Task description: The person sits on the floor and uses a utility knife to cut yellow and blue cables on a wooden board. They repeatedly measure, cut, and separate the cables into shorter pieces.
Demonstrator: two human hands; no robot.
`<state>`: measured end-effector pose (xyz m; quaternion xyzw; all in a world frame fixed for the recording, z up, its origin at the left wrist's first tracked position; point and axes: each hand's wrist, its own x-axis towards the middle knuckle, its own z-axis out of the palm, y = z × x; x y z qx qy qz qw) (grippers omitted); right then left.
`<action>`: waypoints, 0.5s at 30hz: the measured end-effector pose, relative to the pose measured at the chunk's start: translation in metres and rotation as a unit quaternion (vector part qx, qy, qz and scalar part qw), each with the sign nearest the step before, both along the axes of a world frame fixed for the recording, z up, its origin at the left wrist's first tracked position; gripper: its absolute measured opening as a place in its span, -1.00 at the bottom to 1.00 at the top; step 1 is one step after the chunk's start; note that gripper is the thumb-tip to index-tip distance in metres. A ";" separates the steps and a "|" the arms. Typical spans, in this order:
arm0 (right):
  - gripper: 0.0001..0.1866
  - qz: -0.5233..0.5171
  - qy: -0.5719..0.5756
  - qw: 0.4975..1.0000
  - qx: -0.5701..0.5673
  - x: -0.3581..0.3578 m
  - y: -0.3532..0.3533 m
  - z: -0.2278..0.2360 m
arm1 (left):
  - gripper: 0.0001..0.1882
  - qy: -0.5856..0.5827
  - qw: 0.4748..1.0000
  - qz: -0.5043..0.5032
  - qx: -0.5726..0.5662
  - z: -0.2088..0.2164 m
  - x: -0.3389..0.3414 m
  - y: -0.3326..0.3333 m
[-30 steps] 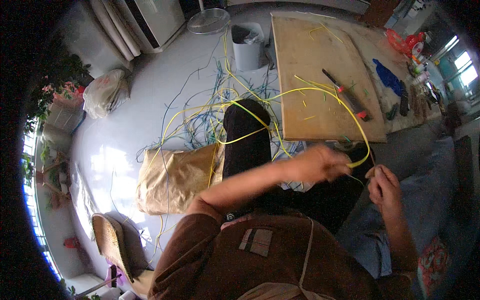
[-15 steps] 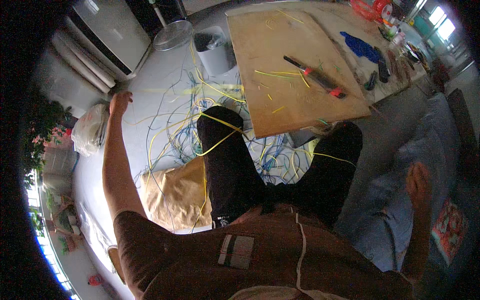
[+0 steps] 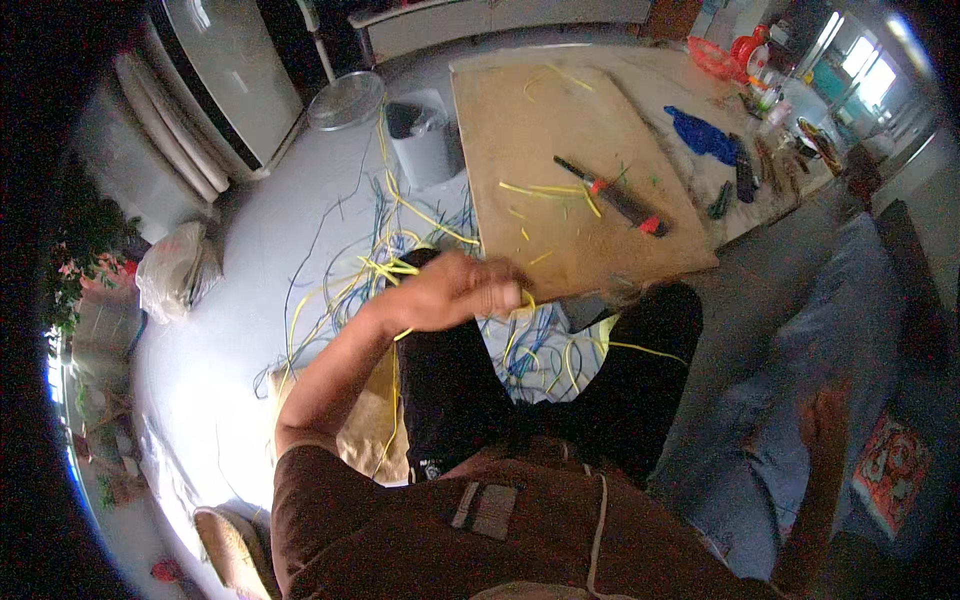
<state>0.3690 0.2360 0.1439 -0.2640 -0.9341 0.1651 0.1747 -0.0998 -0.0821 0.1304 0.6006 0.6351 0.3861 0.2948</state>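
Observation:
My left hand point(image 3: 462, 290) is over my left knee, close to the near edge of a wooden board point(image 3: 600, 250). Motion smears its fingers, so whether they grip anything does not show. A bit of yellow wire point(image 3: 528, 300) appears right at the fingertips. Below and around it, yellow and blue wires point(image 3: 535, 345) lie tangled on the floor, some crossing my knees. On the board rests a black and red knife-like tool point(image 3: 630, 208) among short yellow wire pieces point(image 3: 545, 190). Off to the right, my right hand point(image 3: 824, 415) is dim and blurred near blue-grey cloth point(image 3: 750, 470).
Beyond the wires stand a grey bin point(image 3: 432, 155) and a round clear lid-like disc point(image 3: 347, 100). A plastic bag point(image 3: 178, 270) lies at left, brown paper point(image 3: 370, 430) beside my left leg. A blue cloth point(image 3: 703, 135) and dark tools sit right of the board.
My left hand has swung in from the far left, beside the plastic bag, to over my left knee. My right hand stays at the right side. The view has shifted slightly.

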 end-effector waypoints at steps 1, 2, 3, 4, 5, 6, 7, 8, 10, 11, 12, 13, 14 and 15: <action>-0.84 -0.067 -0.017 0.988 -0.141 0.015 0.000 0.005 | -0.69 0.056 0.996 -0.062 0.038 0.001 0.006 -0.001; -0.82 -0.109 -0.043 0.965 -0.235 0.026 -0.002 0.007 | -0.70 0.150 0.981 -0.086 0.092 -0.003 0.010 0.003; -0.79 -0.102 -0.077 0.952 -0.278 0.032 -0.001 0.008 | -0.73 0.231 0.965 -0.078 0.094 -0.004 0.018 0.004; -0.77 -0.087 -0.118 0.947 -0.285 0.035 0.001 0.007 | -0.76 0.223 0.965 -0.096 0.101 -0.011 0.024 0.008; -0.74 -0.052 -0.157 0.945 -0.284 0.028 0.007 0.007 | -0.76 0.217 0.965 -0.104 0.101 -0.019 0.030 0.008; -0.71 -0.028 -0.187 0.945 -0.266 0.018 0.006 0.015 | -0.73 0.314 0.928 -0.117 0.163 -0.021 0.036 0.017; -0.68 0.005 -0.191 0.950 -0.248 0.006 0.004 0.025 | -0.73 0.371 0.913 -0.104 0.134 -0.018 0.049 0.026; -0.65 0.052 -0.184 0.953 -0.235 -0.021 -0.003 0.039 | -0.73 0.416 0.895 -0.116 0.111 -0.018 0.059 0.036; -0.59 0.202 -0.157 0.939 -0.230 -0.101 -0.024 0.059 | -0.74 0.463 0.875 -0.116 0.084 -0.012 0.079 0.048; -0.57 0.235 -0.196 0.919 -0.248 -0.141 -0.046 0.067 | -0.75 0.461 0.874 -0.117 0.100 -0.002 0.087 0.056; -0.56 0.264 -0.238 0.899 -0.256 -0.173 -0.072 0.076 | -0.75 0.458 0.872 -0.115 0.126 0.007 0.090 0.057; -0.59 0.292 -0.248 0.892 -0.238 -0.192 -0.092 0.072 | -0.75 0.462 0.869 -0.104 0.146 0.015 0.089 0.058; -0.61 0.325 -0.258 0.882 -0.221 -0.210 -0.106 0.060 | -0.75 0.466 0.865 -0.090 0.161 0.022 0.087 0.056; -0.69 0.301 -0.290 0.880 -0.224 -0.229 -0.117 0.050 | -0.76 0.472 0.863 -0.068 0.164 0.026 0.084 0.049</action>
